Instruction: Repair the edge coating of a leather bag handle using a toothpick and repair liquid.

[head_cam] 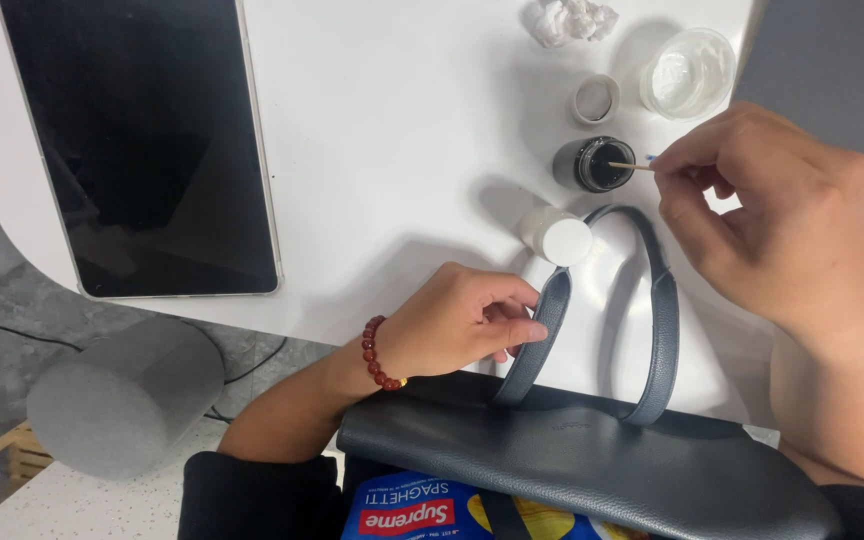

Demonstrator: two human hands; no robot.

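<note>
On the white table point(382, 120), seen from the head camera, a dark leather bag point(592, 460) is lying at the near edge, its body cut off by the bottom of the picture, with a blue packet point(402, 510) only partly showing beneath it. The left hand point(452, 325), wearing a red bead bracelet point(377, 355), is pinching the left side of the bag's handle strap point(652, 300) between thumb and fingers. The right hand point(772, 215) is hovering to the right, its fingertips pressing together on a thin stick point(632, 165); the stick's tip is reaching into a small dark open jar point(592, 165), and what is on that tip is too small to make out. Just near of the jar a white cap point(557, 237) is sitting beside the strap loop. Farther off are lying a white ring point(594, 98), a clear tub point(689, 72) and crumpled tissue point(572, 20). At the far left a dark tablet point(142, 140) is lying flat, its top cut off.
</note>
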